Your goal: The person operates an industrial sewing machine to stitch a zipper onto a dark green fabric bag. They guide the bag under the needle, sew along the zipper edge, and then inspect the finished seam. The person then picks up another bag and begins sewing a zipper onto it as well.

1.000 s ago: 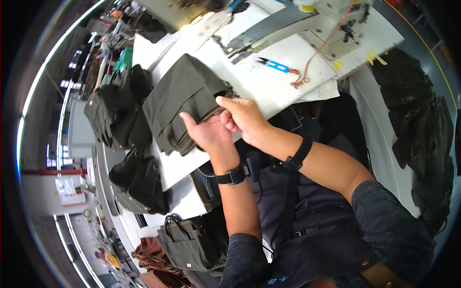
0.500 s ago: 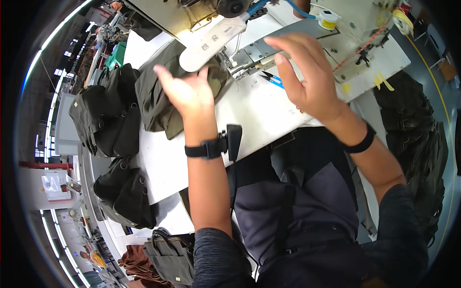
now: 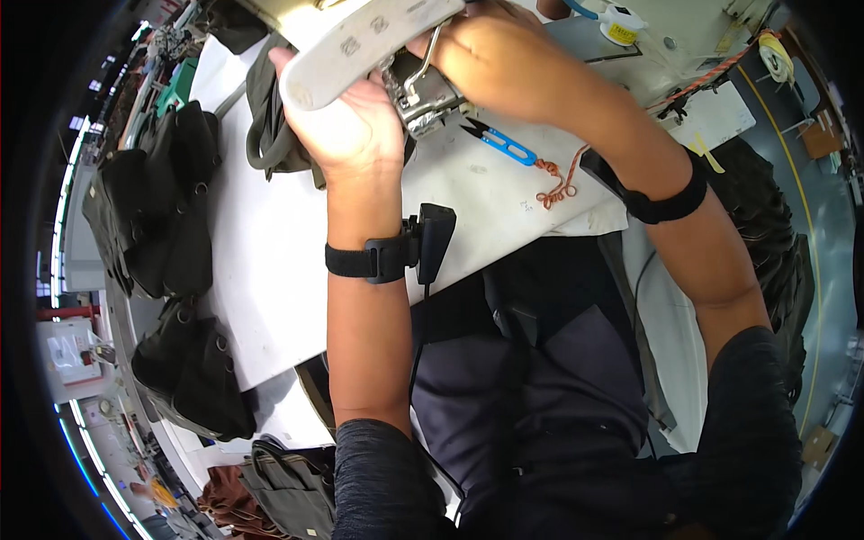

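A sewing machine's white rounded arm (image 3: 360, 47) reaches across the top of the view, over metal presser parts (image 3: 425, 103). Palm up, my left hand (image 3: 346, 126) lies below the arm, thumb spread away; its other fingertips are behind the machine. Beside it, dark green fabric (image 3: 270, 135), apparently a bag, rests on the white table (image 3: 279, 270). From the right, my right hand (image 3: 495, 58) reaches to the needle area, its fingers hidden behind the arm. Blue thread snips (image 3: 502, 142) on an orange cord (image 3: 560, 184) lie on the table near my right forearm.
Dark green backpacks (image 3: 157, 198) stand along the left side, with another green bag (image 3: 288, 481) and brown fabric (image 3: 229, 495) at the lower left. A white spool (image 3: 619, 25) sits at the upper right. Dark fabric (image 3: 765, 216) hangs in a pile at the right.
My right hand has moved up and left to the needle area, uncovering the snips and cord. My left hand has moved slightly up and left. The whole view has shifted.
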A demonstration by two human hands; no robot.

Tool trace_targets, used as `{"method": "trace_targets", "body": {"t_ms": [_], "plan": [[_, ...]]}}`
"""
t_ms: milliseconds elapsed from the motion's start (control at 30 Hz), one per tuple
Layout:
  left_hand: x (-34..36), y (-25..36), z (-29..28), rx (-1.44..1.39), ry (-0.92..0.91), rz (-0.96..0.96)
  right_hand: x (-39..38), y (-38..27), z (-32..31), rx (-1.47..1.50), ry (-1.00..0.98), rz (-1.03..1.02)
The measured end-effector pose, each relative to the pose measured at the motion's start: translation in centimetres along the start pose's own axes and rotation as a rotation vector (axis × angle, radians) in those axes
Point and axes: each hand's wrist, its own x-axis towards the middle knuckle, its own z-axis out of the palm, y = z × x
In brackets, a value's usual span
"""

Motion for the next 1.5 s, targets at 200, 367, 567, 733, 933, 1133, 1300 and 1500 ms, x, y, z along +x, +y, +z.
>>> {"method": "trace_targets", "body": {"t_ms": [200,367,567,733,933,1133,1300,1500], "plan": [[0.7,-0.4,-1.0,0.040,-0.074,0.050,1.2,2.1,1.1,0.227,-0.104,-0.218],[0.9,-1.7,-7.6,0.030,-0.111,0.086,1.1,1.7,1.3,0.425,-0.088,0.000],[-2.3,-0.3,0.5,0.090,0.032,0.047,1.4,0.8,-0.2,0.644,-0.026,0.170],[-3.6,-0.4,0.0,0.173,0.098,0.129,1.0,0.6,-1.2,0.632,-0.244,0.334],[-5.2,-0.4,0.1,0.192,0.085,0.085,1.0,0.7,-2.0,0.775,-0.207,0.309],[-6.2,-0.3,0.6,0.179,0.130,0.052,0.5,1.2,-1.4,0.727,-0.371,0.500],[-6.7,0.6,0.7,0.172,0.121,0.063,0.7,1.0,-2.1,0.833,-0.431,0.449],[-7.5,0.6,1.1,0.151,0.141,0.034,0.7,1.3,-1.8,0.861,-0.441,0.440]]}}
